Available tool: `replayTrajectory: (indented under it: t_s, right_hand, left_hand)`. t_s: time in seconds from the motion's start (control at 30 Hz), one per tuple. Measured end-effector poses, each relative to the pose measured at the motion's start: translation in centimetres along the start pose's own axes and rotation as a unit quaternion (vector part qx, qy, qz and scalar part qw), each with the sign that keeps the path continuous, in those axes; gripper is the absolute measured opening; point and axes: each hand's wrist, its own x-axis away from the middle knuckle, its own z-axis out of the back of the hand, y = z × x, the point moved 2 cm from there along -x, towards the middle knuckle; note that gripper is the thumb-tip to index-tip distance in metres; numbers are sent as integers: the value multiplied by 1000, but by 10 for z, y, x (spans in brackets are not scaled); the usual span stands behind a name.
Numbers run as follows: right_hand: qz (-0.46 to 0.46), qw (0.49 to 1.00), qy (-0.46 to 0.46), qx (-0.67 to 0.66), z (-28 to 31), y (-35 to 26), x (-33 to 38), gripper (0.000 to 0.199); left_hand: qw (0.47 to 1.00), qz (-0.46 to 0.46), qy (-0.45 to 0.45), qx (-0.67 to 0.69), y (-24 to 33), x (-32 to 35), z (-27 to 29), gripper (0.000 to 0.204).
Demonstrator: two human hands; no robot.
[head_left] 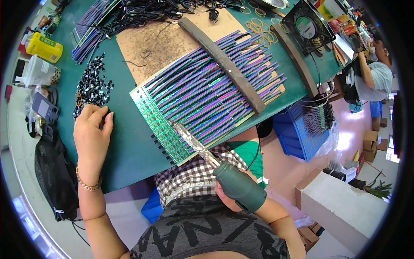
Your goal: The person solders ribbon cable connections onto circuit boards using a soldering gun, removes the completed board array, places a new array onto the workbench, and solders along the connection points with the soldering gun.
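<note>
My right hand [228, 199] is wrapped round the dark green handle of a soldering iron [239, 185]. The iron's long, crusted metal shaft slants up to the left, and its tip is over the green circuit board panel [161, 129]. Rows of pink, blue and black wires [202, 95] run from the panel toward the upper right. At the left, my left hand [92, 134] has its fingertips pinched on a small black component, mostly hidden by the fingers. It rests beside a loose pile of small black components [92, 80]. Several such parts stick out along the panel's lower left edge.
A dark bar [222, 64] lies across the wires; another bar [295, 60] lies to its right. A fan [306, 26], rubber bands [261, 32] and black cables [151, 15] sit at the back. A yellow bottle [44, 47] stands left. Another person [375, 80] sits far right.
</note>
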Motion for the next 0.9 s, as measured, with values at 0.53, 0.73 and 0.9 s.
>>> replayTrajectory:
  t_s: [0.53, 0.73, 0.9]
  right_hand:
    - [-16, 993, 13, -117, 14, -9, -14, 31]
    - [-97, 985, 39, -137, 23, -13, -25, 46]
    - [104, 994, 26, 15, 26, -36, -37, 46]
  left_hand:
    - [951, -221, 10, 215, 40, 8, -20, 24]
    - [951, -274, 36, 136, 41, 14, -20, 23]
    - [947, -305, 46, 89, 44, 19, -23, 23]
